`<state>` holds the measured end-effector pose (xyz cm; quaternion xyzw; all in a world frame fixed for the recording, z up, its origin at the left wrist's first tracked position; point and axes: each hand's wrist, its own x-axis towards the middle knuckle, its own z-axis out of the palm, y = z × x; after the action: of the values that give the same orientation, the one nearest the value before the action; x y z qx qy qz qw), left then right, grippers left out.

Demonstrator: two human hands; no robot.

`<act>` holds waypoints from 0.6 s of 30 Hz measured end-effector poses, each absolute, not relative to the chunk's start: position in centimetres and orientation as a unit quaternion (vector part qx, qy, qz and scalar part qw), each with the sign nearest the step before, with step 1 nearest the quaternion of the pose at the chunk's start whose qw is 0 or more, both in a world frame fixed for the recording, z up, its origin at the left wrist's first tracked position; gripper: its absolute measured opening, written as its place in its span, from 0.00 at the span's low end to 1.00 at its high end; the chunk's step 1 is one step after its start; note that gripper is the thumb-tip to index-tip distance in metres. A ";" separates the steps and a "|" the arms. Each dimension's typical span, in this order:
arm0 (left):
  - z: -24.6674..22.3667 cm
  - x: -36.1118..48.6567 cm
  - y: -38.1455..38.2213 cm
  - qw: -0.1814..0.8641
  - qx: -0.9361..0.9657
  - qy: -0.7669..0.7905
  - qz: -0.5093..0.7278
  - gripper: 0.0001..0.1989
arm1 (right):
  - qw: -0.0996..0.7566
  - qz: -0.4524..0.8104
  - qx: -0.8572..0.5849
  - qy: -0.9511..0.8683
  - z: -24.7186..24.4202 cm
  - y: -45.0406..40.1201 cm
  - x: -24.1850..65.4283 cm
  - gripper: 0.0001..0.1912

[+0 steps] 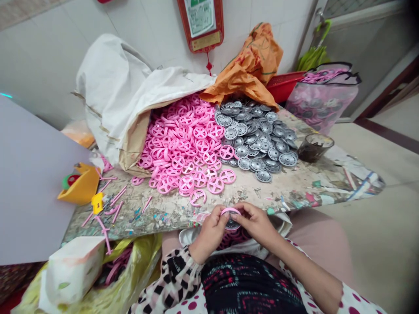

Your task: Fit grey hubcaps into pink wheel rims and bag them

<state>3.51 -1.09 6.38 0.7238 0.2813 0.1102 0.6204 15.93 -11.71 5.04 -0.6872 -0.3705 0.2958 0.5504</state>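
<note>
No text can be read. Markings are seen at twelve o'clock on the red-framed wall plaque [200, 27], both on its pale paper panel [199, 16] and on its gold plate [206, 40], but they are too small and blurred to be made out.

Head-worn camera, angled down, close above the hands [209, 231]

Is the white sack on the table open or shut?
Open: the white sack gapes, with pink rings spilling from its mouth onto the table.

Glossy pink plastic rings [183, 146], shiny silver discs [257, 141], matt woven sack [108, 87], rough tabletop [262, 189]
</note>
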 end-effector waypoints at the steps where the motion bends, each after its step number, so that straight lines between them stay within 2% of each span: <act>1: 6.5 3.4 -0.8 0.575 0.763 0.276 0.106 0.14 | 0.534 0.310 -0.691 -0.376 5.1 -12.0 15.9 0.12; 3: 6.7 3.2 -0.1 0.500 0.812 0.282 0.108 0.14 | 0.459 0.327 -0.708 -0.426 5.2 -12.6 15.9 0.10; 7: 6.9 3.4 1.8 0.383 0.857 0.302 0.165 0.13 | 0.228 0.307 -0.766 -0.516 5.0 -13.7 15.3 0.09; 9: 6.7 4.0 2.7 0.317 0.884 0.288 0.190 0.12 | 0.180 0.298 -0.786 -0.511 4.5 -13.9 15.1 0.13; 14: 6.0 6.1 3.6 0.129 0.939 0.246 0.204 0.18 | 0.176 0.276 -0.783 -0.528 3.8 -14.2 14.9 0.20; 18: 5.0 7.4 3.5 0.036 0.953 0.252 0.163 0.21 | 0.290 0.243 -0.774 -0.508 5.2 -16.1 17.2 0.23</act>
<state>7.45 3.45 5.04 0.9532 0.2522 0.1628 0.0362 17.23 -16.06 5.24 -0.7741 -0.5079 0.2426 0.2897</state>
